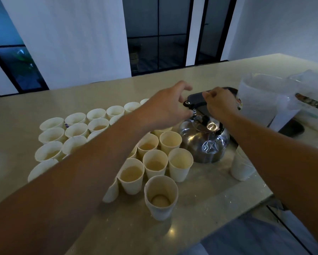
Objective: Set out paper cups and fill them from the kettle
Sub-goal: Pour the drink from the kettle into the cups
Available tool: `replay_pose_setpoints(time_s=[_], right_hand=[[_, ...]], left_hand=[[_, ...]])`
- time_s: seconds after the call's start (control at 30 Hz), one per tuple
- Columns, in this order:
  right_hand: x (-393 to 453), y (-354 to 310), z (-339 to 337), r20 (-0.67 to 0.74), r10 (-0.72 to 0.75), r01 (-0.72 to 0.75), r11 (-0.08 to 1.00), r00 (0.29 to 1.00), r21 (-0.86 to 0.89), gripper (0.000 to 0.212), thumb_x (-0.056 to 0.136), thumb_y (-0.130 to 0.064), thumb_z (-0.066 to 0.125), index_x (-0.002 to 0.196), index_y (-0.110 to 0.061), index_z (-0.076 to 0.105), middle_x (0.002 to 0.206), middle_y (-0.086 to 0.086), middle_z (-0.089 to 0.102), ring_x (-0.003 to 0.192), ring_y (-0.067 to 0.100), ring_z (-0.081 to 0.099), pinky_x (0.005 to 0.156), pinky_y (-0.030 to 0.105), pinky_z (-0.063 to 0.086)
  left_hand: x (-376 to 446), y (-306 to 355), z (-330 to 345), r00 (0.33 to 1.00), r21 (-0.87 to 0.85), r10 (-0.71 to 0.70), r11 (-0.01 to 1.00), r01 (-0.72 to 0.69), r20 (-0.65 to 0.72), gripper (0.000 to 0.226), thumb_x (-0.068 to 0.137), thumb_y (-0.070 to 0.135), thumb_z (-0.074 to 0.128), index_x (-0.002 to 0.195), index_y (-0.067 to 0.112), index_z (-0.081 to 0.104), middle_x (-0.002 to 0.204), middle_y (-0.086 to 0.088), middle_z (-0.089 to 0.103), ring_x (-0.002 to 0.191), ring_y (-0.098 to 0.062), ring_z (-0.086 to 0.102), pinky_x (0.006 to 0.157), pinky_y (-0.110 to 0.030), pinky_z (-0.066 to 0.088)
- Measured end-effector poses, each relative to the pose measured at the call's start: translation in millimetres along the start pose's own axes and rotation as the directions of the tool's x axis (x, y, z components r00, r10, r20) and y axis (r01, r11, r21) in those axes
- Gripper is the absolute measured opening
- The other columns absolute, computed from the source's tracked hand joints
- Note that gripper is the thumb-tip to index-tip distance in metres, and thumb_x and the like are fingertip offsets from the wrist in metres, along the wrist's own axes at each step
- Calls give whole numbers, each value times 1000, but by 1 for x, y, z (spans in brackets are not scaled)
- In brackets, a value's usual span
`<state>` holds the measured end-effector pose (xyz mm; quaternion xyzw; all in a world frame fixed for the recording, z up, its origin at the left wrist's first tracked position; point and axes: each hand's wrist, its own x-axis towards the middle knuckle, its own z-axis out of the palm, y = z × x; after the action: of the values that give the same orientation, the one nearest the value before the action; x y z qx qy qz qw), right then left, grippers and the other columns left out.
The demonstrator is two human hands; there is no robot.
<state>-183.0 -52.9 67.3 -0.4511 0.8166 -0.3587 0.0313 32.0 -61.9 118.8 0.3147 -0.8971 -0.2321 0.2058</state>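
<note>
Right now we've got both hands up at the kettle (205,139), which sits on the surface (99,92) just right of the paper cups (103,144). Our right hand (219,104) is curled round the black handle (196,100) near its rear end; our left hand (165,107) hovers at the front hinge w/ fingers bent, thumb close to the metal bracket, but we can't tell if it actually grips anything. Lid looks seated.

Risks, as we judge them:
- Cups are packed rim to rim, several already holding liquid. Our left forearm crosses right over the block, so a dropped elbow could topple a row & flood the rest.
- Nearest cups stand just beside the kettle body. Swinging it up or tilting too early could clip them.
- If the folding handle isn't locked upright (hinge is hard to read from here), the kettle may swing on lift & slosh.
- Front cup (161,196) looks nearly empty, so it's light and tips easily under a hard pour.
- Lone cup (241,165) at the right sits near the surface edge, under our right arm.
</note>
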Motion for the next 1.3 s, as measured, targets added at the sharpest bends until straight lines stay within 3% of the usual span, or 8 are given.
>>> replay_pose_setpoints(time_s=[0.1, 0.17, 0.27, 0.43, 0.7, 0.87, 1.07, 1.3], right_hand=[[12, 5, 4, 110, 185, -189, 981, 977, 31, 47, 100, -50, 46, 93, -7, 64, 86, 8, 64, 74, 24, 57, 56, 29, 34], [15, 9, 8, 177, 288, -310, 945, 941, 108, 54, 96, -56, 50, 98, -4, 65, 89, 11, 67, 66, 23, 57, 55, 29, 39], [16, 11, 12, 176, 319, -349, 920, 932, 181, 50, 87, -58, 64, 94, -9, 63, 86, 6, 65, 63, 16, 55, 54, 30, 42], [16, 12, 12, 132, 285, -308, 926, 949, 216, 42, 80, -54, 74, 77, -14, 60, 72, 0, 60, 61, 13, 55, 54, 27, 43], [26, -5, -3, 116, 151, -167, 976, 982, 142, 28, 82, -38, 69, 73, -12, 68, 68, 0, 67, 64, 17, 62, 62, 31, 51], [32, -19, -10, 109, 67, -78, 992, 992, 98, 38, 79, -35, 71, 50, -18, 53, 40, -10, 49, 45, 10, 44, 55, 27, 39], [26, -33, -9, 135, -40, 33, 998, 990, 48, 33, 78, -31, 70, 51, -14, 60, 44, -7, 44, 45, 12, 40, 55, 27, 39], [21, -52, -12, 138, -139, 146, 988, 981, -45, 45, 77, -27, 69, 39, -18, 47, 29, -10, 36, 41, 11, 36, 50, 24, 34]], left_hand=[[41, -2, 7, 1000, 6, -12, 1000, 12, 25, 57, 91, 27, 67, 142, 28, 40, 109, 5, 59, 94, -8, 57, 69, -15, 43], [60, -5, 15, 998, 9, -33, 999, 33, 48, 55, 91, 24, 67, 141, 27, 43, 105, 6, 60, 90, -5, 57, 68, -17, 44], [76, -12, 25, 994, -47, -77, 996, 80, 74, 51, 91, 23, 67, 137, 24, 47, 108, 5, 61, 90, -6, 57, 72, -21, 47], [82, -24, 35, 985, -209, -140, 965, 158, 100, 28, 93, 24, 66, 119, 29, 57, 104, 4, 61, 93, -12, 62, 78, -32, 59], [91, -45, 24, 984, -115, -177, 978, 176, 3, 25, 94, 21, 66, 118, 21, 65, 110, -1, 65, 86, -10, 63, 70, -22, 55], [86, -42, 17, 979, -219, -201, 955, 200, 19, 18, 93, 23, 68, 110, 17, 72, 94, 1, 69, 79, -10, 70, 56, -12, 52], [80, -43, 17, 976, -242, -217, 946, 215, 17, 14, 90, 19, 71, 103, 13, 75, 91, -4, 73, 77, -13, 72, 67, -21, 60], [71, -46, 15, 972, -230, -234, 945, 231, 13, 14, 90, 14, 72, 104, 16, 74, 92, -2, 70, 75, -14, 72, 56, -14, 54]])
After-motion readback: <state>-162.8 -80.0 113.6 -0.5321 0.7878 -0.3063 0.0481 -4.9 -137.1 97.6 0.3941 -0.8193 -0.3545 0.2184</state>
